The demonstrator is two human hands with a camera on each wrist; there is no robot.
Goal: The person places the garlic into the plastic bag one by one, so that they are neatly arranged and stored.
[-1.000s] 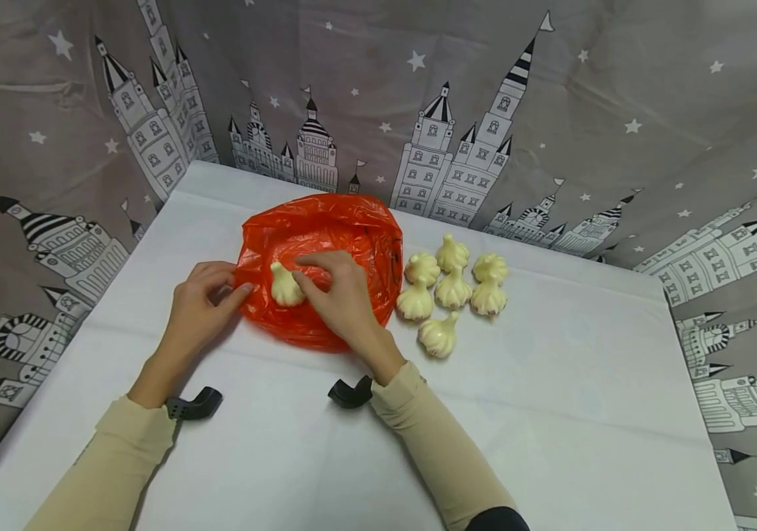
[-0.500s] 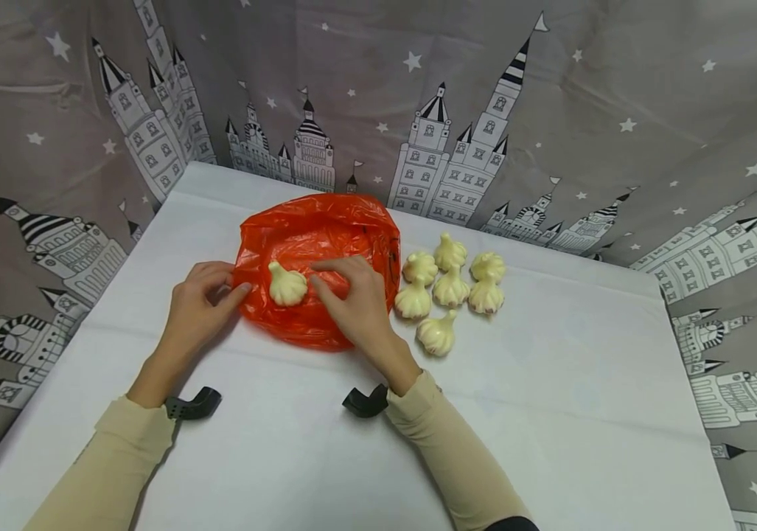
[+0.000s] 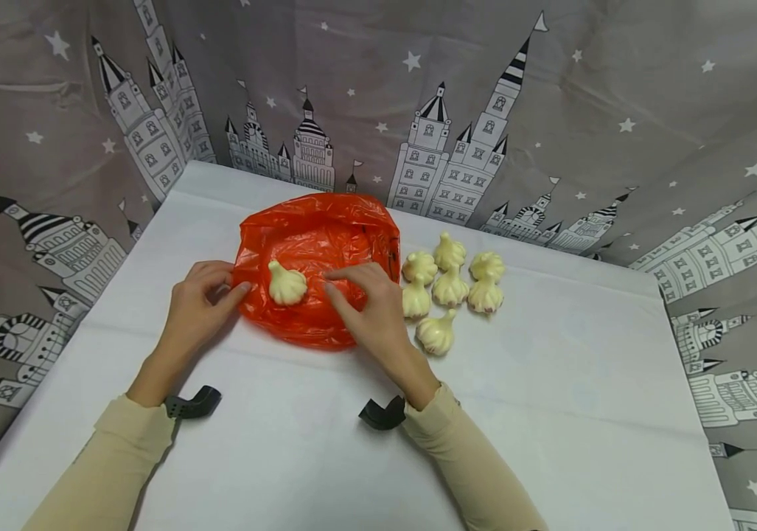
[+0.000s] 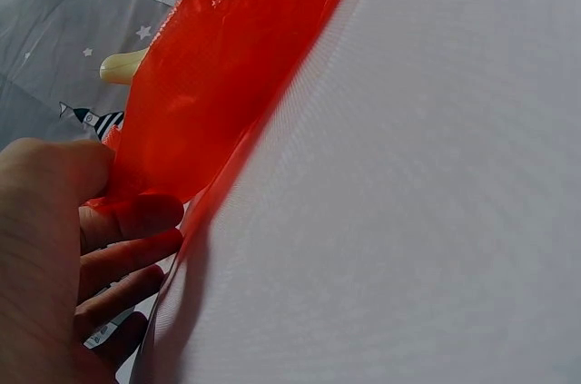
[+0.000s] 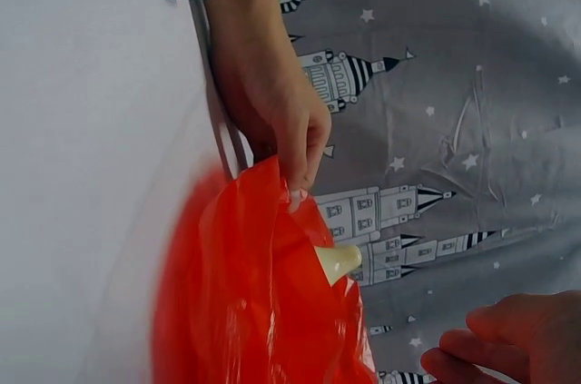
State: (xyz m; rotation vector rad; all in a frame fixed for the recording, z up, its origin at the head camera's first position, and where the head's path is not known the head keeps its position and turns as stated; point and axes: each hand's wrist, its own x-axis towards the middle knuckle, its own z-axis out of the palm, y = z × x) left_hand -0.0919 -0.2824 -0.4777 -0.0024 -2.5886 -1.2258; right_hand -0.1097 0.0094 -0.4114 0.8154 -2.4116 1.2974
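Observation:
A red plastic bag (image 3: 325,328) lies with its mouth facing up on the white table. One pale garlic bulb (image 3: 287,286) sits in the bag's mouth, its stem (image 5: 341,261) poking above the film in the right wrist view. My left hand (image 3: 199,301) pinches the bag's left rim; in the left wrist view the thumb is on one side of the film and the forefinger (image 4: 136,219) behind it. Over the right part of the bag is my right hand (image 3: 378,310), thumb and forefinger apart, holding nothing. The bag's bottom is hidden.
Several more garlic bulbs (image 3: 450,287) stand in a cluster just right of the bag, with one bulb (image 3: 435,335) nearer to me. A grey curtain (image 3: 378,88) printed with castles hangs behind the table (image 3: 550,413).
My right hand has drawn back to the right, away from the garlic bulb in the bag. The left hand keeps its hold on the rim, and the bulb stays in place.

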